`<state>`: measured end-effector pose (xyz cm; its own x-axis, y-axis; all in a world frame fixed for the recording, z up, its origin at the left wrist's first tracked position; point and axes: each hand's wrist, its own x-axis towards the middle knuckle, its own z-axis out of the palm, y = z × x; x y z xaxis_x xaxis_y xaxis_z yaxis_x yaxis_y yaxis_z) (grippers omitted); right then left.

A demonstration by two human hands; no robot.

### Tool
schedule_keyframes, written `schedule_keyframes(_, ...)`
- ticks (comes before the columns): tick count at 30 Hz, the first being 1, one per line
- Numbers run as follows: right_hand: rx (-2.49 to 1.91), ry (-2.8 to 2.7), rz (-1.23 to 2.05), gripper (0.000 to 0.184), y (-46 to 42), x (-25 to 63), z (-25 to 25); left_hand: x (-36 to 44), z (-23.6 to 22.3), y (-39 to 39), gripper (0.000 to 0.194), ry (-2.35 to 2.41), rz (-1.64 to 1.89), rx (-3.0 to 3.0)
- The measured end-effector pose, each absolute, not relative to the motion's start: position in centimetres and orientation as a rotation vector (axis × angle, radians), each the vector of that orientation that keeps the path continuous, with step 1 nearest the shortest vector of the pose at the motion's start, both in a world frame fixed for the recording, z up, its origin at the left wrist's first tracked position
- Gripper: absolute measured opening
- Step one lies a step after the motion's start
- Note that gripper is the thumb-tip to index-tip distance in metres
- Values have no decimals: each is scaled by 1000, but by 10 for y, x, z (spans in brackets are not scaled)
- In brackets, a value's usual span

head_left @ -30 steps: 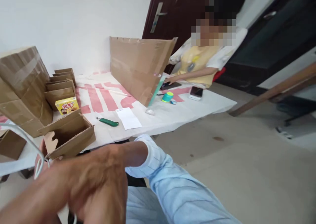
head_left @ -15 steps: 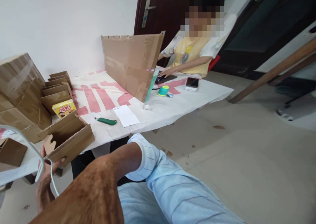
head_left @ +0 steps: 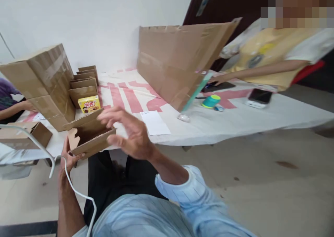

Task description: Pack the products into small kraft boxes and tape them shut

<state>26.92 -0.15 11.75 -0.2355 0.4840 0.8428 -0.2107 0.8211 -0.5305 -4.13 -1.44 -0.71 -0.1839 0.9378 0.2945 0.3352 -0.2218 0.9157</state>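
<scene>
My left hand [head_left: 68, 160] grips the left end of a small open cardboard box [head_left: 95, 144] at the table's front edge, with the thumb along its near wall. The box's top is open and a notched flap sticks up at its left end. My right hand [head_left: 133, 136] hovers at the box's right end, fingers apart and holding nothing. Behind the box stands a yellow snack box [head_left: 89, 104]. The green utility knife is out of sight; my right hand covers that part of the table. A white sheet of paper [head_left: 155, 123] lies to the right.
Several open cardboard boxes [head_left: 83, 87] stand in a row beside stacked cartons [head_left: 49, 77]. A large cardboard panel [head_left: 172, 63] divides the table. Beyond it are a teal cup [head_left: 211, 101], a phone [head_left: 259, 97] and a seated person [head_left: 266, 56]. A white cable [head_left: 78, 193] hangs in front.
My right arm has swung up from low in front, bringing the hand to the box's right end. My left hand keeps its hold. The view has turned left.
</scene>
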Motion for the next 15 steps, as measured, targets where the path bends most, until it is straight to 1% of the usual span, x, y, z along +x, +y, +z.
schedule_keyframes(1, -339, -1635, 605, 41, 12, 278, 102, -43, -10, -17, 101, 1471, 1431, 1497)
schedule_keyframes(2, -461, -1603, 595, 43, 26, 286, 83, -44, -12, -19, 119, 1451, 1431, 1458)
schedule_keyframes(3, -562, -1601, 628, 47, 38, 295, 62, -45, -14, -21, 131, 1435, 1427, 1420)
schedule_keyframes(5, -713, -1651, 742, 56, 56, 308, 22, -46, -16, -25, 135, 1429, 1406, 1363)
schedule_keyframes(7, -793, -1764, 892, 77, 64, 315, -11, -46, -18, -26, 138, 1429, 1372, 1326)
schedule_keyframes(9, -834, -1879, 1005, 100, 63, 316, -30, -48, -18, -27, 138, 1425, 1340, 1320)
schedule_keyframes(11, -863, -1952, 1069, 117, 58, 313, -38, -50, -18, -26, 135, 1415, 1319, 1340)
schedule_keyframes(13, -880, -1965, 1108, 126, 54, 309, -40, -51, -17, -23, 134, 1401, 1310, 1366)
schedule_keyframes(15, -866, -1934, 1138, 129, 53, 307, -42, -51, -14, -20, 136, 1387, 1302, 1384)
